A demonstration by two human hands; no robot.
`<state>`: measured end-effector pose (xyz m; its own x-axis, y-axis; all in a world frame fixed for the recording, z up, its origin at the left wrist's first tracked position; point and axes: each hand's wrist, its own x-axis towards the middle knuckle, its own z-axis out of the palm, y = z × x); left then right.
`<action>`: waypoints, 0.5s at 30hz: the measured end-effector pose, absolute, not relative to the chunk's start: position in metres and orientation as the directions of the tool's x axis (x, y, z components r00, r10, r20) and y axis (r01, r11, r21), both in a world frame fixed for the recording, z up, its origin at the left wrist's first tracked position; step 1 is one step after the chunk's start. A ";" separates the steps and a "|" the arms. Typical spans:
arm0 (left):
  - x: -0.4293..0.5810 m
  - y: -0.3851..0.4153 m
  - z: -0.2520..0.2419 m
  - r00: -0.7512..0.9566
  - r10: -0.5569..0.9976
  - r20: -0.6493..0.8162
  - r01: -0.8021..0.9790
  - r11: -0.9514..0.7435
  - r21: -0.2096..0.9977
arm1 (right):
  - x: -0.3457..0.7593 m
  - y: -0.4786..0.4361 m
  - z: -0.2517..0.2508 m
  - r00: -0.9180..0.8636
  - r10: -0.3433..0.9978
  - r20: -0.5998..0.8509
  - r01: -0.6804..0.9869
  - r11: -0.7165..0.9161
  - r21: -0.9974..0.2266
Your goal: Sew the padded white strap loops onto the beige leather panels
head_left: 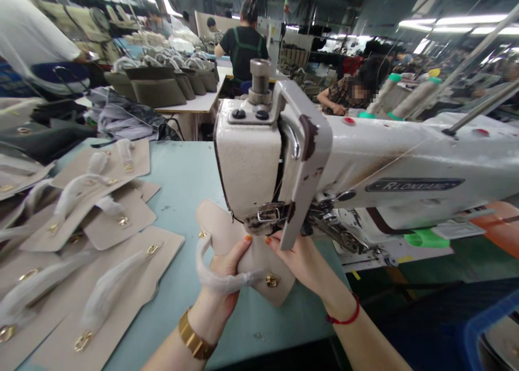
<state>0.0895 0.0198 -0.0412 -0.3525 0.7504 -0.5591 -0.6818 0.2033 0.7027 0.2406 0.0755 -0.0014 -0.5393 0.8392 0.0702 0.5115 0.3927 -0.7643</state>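
A beige bag panel (263, 260) lies under the head of a white sewing machine (251, 165), its upper part going beneath the needle area. A handle wrapped in white film (233, 283) is fixed to it by gold rings. My left hand (227, 268) reaches through the handle loop and grips the panel, thumb on top near the presser foot. On the right side, my right hand (300, 257) presses the same panel with its fingers close to the foot, partly behind the machine's grey guard (310, 160). The needle itself is hidden.
Several beige panels with wrapped handles (109, 284) are piled on the left of the pale blue table (182, 171). Olive bag pieces (154, 84) stand on another table behind. A blue crate (470, 328) is at lower right. Other people sit working farther back.
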 end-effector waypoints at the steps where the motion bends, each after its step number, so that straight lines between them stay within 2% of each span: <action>1: 0.089 0.020 -0.041 -0.352 0.750 -0.560 -0.680 0.207 0.704 | 0.241 0.076 -0.002 -0.544 0.836 0.068 0.506 0.392 -0.769; 15: 0.078 0.025 -0.041 -0.341 0.800 -0.494 -0.623 0.201 0.756 | 0.240 0.076 -0.025 -0.505 0.856 0.113 0.507 0.400 -0.763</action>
<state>0.0783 0.0248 -0.0407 -0.3411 0.7996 -0.4942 -0.6233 0.2011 0.7557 0.2396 0.0763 -0.0255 -0.5051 0.8556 0.1130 0.5074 0.4003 -0.7631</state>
